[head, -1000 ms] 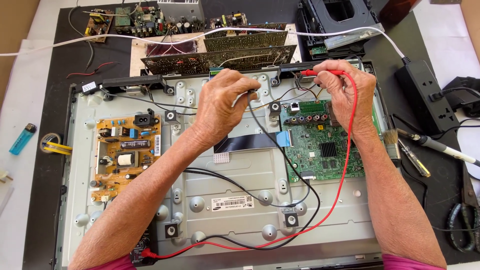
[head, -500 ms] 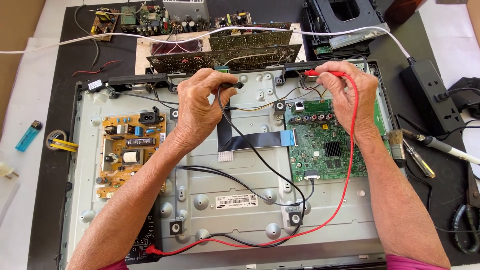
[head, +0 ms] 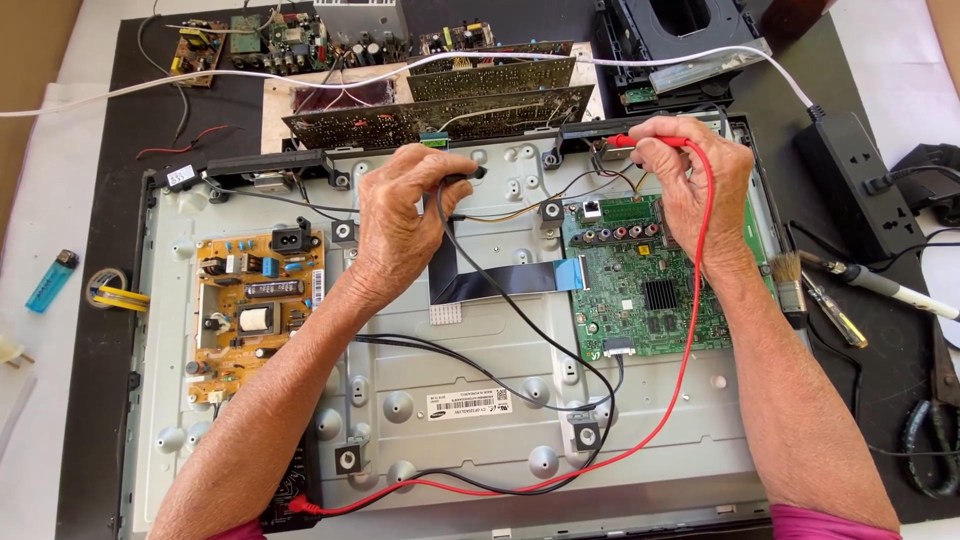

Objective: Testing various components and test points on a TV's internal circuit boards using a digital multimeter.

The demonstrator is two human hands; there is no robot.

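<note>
Left hand: the left hand [head: 400, 225] pinches the black probe [head: 462, 177] between its fingers [head: 425, 185], tip pointing right over the bare metal chassis [head: 480, 420] near the top edge of the opened flat-screen set
Right hand: the right hand [head: 695, 185] grips the red probe [head: 645, 142], fingers closed round it, tip pointing left at the upper rim just above the green main board [head: 650, 290]
Change: against the pictures from a moment ago, the left hand has drawn up and leftward, off the middle of the panel and towards the top rail; the right hand sits almost where it was
Meaning: I judge the black tip is being moved to a new contact point while the red one holds its reference
Leads: the black lead [head: 540, 345] and red lead [head: 690, 340] loop down across the panel to the bottom edge
Other boards: an orange power board [head: 255, 300] at the left, loose circuit boards beyond the top rail
Surface: a dark mat on a white bench [head: 40, 200], with a blue lighter [head: 50, 282], a brush [head: 790, 285], a screwdriver [head: 885, 287] and a black power strip [head: 855, 185]
Room: nothing beyond the bench shows
</note>
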